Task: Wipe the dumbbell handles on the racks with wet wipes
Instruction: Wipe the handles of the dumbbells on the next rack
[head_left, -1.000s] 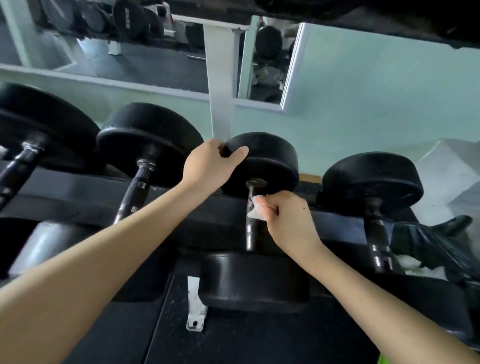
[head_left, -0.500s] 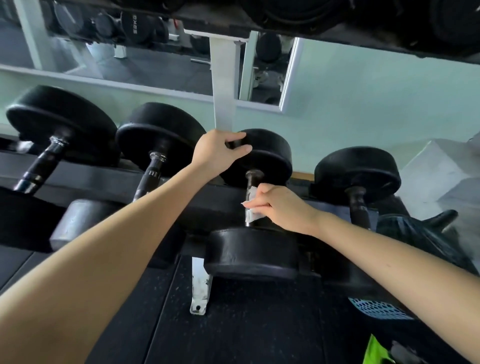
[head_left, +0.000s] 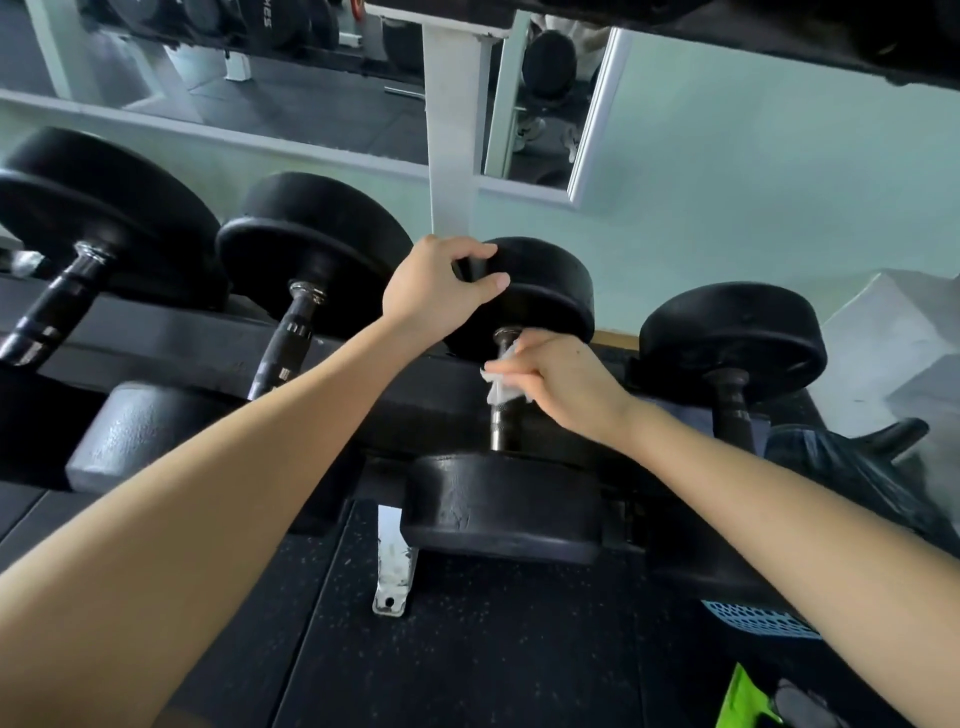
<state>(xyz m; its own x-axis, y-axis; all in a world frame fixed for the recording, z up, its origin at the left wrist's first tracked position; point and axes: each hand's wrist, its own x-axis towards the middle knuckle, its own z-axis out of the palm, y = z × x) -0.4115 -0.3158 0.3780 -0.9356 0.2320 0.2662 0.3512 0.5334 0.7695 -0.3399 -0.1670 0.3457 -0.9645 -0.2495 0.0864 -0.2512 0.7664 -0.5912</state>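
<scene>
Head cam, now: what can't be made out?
Head view:
1. Dark metal dumbbell handle: upper part under white wet wipe and right hand.
2. Left hand on black round weight: palm side hidden by its own back.
3. Bright green object: cut off by bottom edge.

**What you can't make out in this one**

Your right hand (head_left: 566, 384) and the wipe (head_left: 501, 387) cover the top of the handle (head_left: 503, 428), so there's no telling how far round the wipe goes. Your left hand (head_left: 431, 291) grips the far head (head_left: 545, 296), with some fingers out of sight over its rim. Your left forearm (head_left: 260, 467) blocks the lower end of the next handle (head_left: 291, 338). The leftmost dumbbell (head_left: 104, 218) runs off the left edge. Bottom right, the blue basket (head_left: 758, 618) and a green thing (head_left: 748, 696) are cropped, and I can't tell what the green one is.
</scene>
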